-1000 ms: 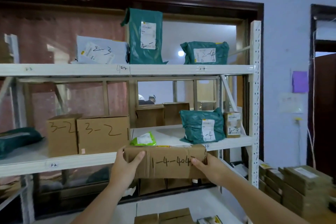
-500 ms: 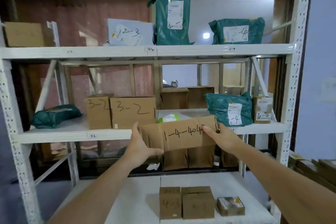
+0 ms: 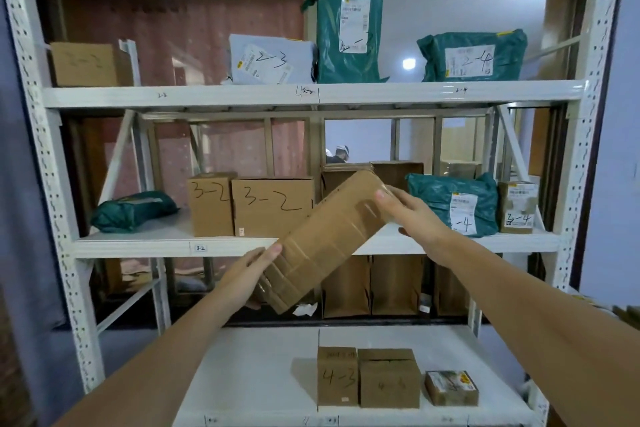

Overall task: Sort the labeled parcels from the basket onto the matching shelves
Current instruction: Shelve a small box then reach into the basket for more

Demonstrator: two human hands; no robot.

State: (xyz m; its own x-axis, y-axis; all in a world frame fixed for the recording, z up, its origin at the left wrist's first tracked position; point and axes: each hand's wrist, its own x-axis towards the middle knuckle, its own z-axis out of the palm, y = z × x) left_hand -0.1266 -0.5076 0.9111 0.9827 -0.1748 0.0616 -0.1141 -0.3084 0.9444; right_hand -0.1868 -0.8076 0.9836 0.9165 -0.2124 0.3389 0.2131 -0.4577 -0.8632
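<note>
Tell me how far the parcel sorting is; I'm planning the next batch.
Done: marked parcels already sit on all three shelves, like the two brown cardboard boxes marked 3-2. In hand: both hands, left hand and right hand, hold a long brown cardboard box, tilted, unshelved. Left: the basket isn't visible.

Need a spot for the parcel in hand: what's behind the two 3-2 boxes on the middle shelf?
Behind the 3-2 boxes only the wooden frame and reddish panel show above them. The middle shelf surface directly behind them is hidden. The held long cardboard box covers their right edge.
</note>
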